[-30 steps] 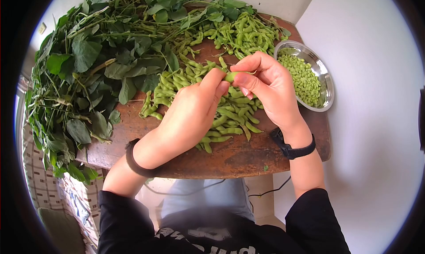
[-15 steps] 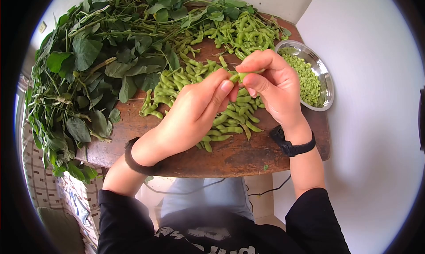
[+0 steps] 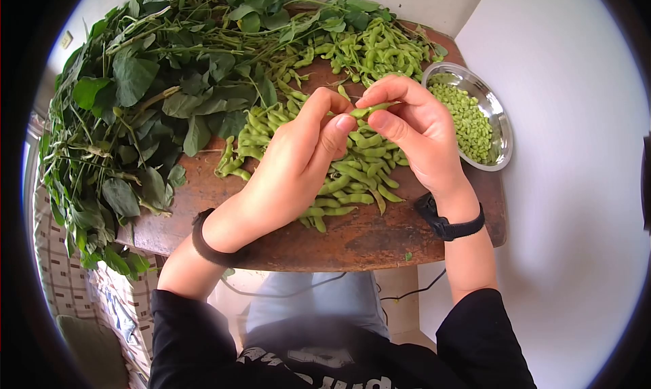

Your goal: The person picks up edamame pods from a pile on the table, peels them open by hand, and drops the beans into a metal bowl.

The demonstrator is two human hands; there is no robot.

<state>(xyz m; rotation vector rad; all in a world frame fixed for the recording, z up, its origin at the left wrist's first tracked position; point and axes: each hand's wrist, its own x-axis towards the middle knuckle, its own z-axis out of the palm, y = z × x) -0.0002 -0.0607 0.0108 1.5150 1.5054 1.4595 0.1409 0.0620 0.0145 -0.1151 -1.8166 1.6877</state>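
A green pod is held between my two hands above the pile of pods. My left hand, with a brown band at the wrist, pinches the pod's left end with thumb and fingertips. At the other side, my right hand, wearing a black wristband, has the pod between thumb and fingers. Just right of it stands a metal bowl holding shelled green beans.
Leafy stalks cover the left side of the wooden table and hang over its edge. A second heap of pods lies at the back. A white wall is on the right.
My left hand's fingers have shifted up and left slightly, and more of the pod shows between the hands. My right hand still holds it, nearly in place.
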